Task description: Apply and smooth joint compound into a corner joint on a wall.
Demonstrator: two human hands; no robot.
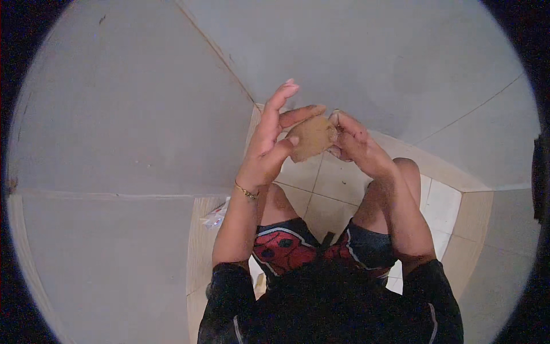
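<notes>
The tan slab [311,141] lies at three o'clock from the left hand [264,144], nine o'clock from the right hand [360,145], both clamped on it.

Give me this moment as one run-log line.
left grip: thumb on tan piece | right grip: pinching its right edge | left wrist: bracelet | below: tiled floor

Piece [313,139] between hands [264,144] above floor [323,209]
</notes>
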